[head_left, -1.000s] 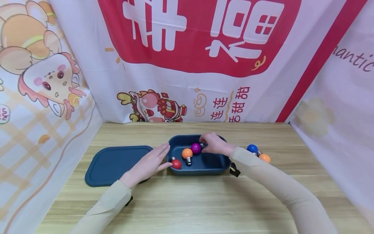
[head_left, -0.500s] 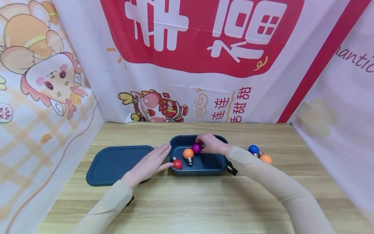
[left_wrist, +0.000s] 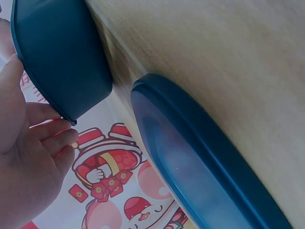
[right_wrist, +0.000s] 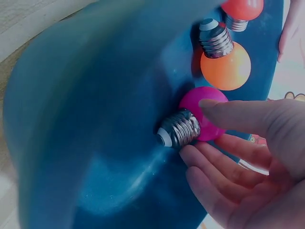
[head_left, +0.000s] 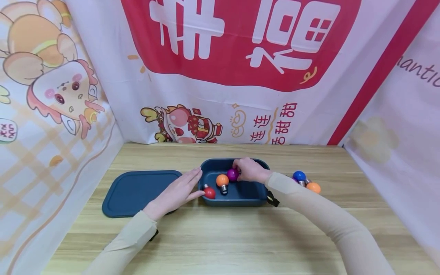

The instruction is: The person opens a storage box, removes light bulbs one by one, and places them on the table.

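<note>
My right hand (head_left: 252, 170) reaches into a dark blue rectangular box (head_left: 235, 203) and pinches a purple light bulb (head_left: 232, 175) near its back wall. In the right wrist view, the thumb lies on the round globe of that bulb (right_wrist: 209, 126), other fingers are behind it, and its metal screw base points away from the hand. An orange bulb (head_left: 222, 180) and a red bulb (head_left: 209, 193) lie further left in the box. My left hand (head_left: 175, 193) has its fingers extended, with fingertips and thumb at the box's left end; the left wrist view shows them along the rim.
A flat dark blue lid (head_left: 137, 193) lies on the wooden table left of the box, partly under my left forearm in view. Right of the box are a blue bulb (head_left: 299, 175), another orange bulb (head_left: 314, 187) and a partly hidden purple one. Printed cloth walls surround the table.
My right hand has shifted slightly left, from the purple bulb's metal base onto its globe, covering the base in the head view. The left hand has stayed at the box's end.
</note>
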Demonstrator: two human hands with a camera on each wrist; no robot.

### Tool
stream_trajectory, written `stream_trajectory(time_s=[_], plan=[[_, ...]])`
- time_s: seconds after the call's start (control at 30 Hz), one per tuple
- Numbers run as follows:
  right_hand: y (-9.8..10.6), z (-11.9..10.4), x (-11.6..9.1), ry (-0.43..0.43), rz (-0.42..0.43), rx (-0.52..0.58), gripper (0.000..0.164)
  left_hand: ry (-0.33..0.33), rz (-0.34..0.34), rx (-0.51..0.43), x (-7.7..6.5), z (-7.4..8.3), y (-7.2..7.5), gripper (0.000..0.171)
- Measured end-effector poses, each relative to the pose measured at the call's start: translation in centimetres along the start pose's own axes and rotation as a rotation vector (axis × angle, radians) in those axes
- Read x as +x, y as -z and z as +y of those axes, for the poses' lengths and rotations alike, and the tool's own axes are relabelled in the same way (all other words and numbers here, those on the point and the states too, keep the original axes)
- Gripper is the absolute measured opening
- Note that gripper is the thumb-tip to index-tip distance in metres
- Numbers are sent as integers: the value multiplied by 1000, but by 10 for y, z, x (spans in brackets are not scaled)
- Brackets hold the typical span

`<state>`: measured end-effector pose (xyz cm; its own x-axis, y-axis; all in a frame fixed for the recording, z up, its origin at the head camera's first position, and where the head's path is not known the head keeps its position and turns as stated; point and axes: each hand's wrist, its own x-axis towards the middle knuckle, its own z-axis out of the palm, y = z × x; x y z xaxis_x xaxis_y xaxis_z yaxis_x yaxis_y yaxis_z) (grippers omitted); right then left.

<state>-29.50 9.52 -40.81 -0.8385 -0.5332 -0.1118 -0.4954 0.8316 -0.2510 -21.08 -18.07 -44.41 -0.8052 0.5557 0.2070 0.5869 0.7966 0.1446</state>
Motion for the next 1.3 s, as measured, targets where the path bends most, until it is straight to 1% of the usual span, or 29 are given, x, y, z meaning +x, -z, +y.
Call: stream_trajectory(time_s=[0.2,0.33,0.43,0.7,0.93,1.17,1.3], plan=[[-6,0,5,-5,-7,6,41,0,-1,-4,-1,-1,1,74],[-8,0,7,2,-21,12,37,-5,1,-3,-1,-1,1,74],[-8,1,6,7,-18,18,35,-7,7,-5,0,0,2,74],[-8,-3,6,20,0,33,40,-8,9,-5,-1,0,1,74],[-11,-3,7,23,-9,36,34,0,-4,-5,0,0,-1,75],[-4,0,-1,1,-5,40,37,0,2,-16,-1,0,-1,74],[1,4,-7,17,26,37,37,-1,8,-3,-1,0,-1,74]])
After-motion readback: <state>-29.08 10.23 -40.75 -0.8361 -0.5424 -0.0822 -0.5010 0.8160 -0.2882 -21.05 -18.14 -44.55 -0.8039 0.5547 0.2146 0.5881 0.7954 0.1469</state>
